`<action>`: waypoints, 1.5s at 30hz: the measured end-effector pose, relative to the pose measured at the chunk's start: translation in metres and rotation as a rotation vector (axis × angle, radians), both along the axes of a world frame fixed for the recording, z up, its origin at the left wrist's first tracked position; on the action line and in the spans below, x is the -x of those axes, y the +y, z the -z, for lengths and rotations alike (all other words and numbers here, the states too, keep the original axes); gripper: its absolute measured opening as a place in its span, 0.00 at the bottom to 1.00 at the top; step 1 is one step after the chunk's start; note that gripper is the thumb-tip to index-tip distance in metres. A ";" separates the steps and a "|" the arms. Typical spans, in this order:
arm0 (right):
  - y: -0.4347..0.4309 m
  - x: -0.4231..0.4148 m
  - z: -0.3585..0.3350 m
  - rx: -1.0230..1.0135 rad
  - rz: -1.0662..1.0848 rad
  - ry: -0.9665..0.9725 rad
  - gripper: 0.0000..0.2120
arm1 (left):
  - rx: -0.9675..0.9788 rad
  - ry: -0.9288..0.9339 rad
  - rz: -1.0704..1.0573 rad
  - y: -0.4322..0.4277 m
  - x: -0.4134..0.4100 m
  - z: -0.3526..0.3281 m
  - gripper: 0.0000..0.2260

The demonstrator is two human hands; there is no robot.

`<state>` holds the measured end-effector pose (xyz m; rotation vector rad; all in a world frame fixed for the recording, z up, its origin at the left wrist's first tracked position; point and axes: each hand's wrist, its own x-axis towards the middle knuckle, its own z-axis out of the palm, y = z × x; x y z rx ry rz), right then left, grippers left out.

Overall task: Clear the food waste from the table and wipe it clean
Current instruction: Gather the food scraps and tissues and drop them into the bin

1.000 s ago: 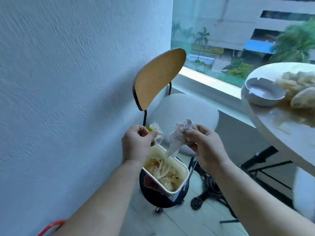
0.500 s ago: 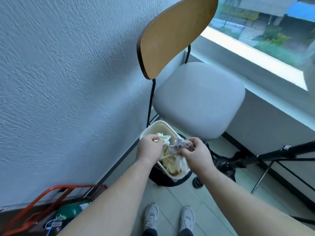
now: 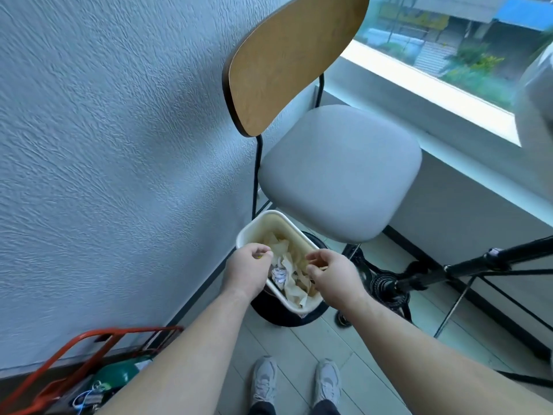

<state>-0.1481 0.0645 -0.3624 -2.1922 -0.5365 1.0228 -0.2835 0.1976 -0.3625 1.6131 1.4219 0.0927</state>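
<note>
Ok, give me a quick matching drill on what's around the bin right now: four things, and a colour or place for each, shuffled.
Things:
1. chair seat
2. chair back
3. white container
4. crumpled tissue

Descriptions:
A. wooden, tan
B. lying in the container between the hands
C. grey, cushioned
D. sitting on the black bin, below the chair seat's edge

Pairs: 1-C, 2-A, 3-D, 4-B
</note>
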 end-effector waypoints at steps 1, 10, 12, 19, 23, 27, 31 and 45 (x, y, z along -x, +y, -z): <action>0.001 0.000 -0.005 -0.021 0.013 -0.006 0.09 | -0.031 0.006 0.015 0.002 0.000 -0.004 0.04; 0.018 -0.001 -0.076 -0.180 0.071 -0.160 0.11 | -0.298 -0.110 0.049 0.023 -0.012 -0.075 0.03; 0.022 -0.001 -0.091 -0.218 0.078 -0.192 0.11 | -0.340 -0.151 0.053 0.026 -0.014 -0.092 0.03; 0.020 0.000 -0.165 -0.356 0.184 -0.330 0.12 | -0.486 -0.405 0.096 0.030 -0.030 -0.158 0.04; 0.000 -0.004 -0.211 -0.424 0.254 -0.451 0.12 | -0.552 -0.527 0.146 0.022 -0.048 -0.198 0.05; -0.032 -0.013 -0.252 -0.482 0.344 -0.533 0.12 | -0.651 -0.635 0.271 0.004 -0.071 -0.234 0.06; -0.076 -0.025 -0.285 -0.526 0.450 -0.587 0.12 | -0.702 -0.718 0.383 -0.028 -0.102 -0.262 0.06; -0.293 -0.103 -0.339 -0.487 0.710 -0.814 0.11 | -0.617 -0.923 0.741 -0.234 -0.231 -0.316 0.09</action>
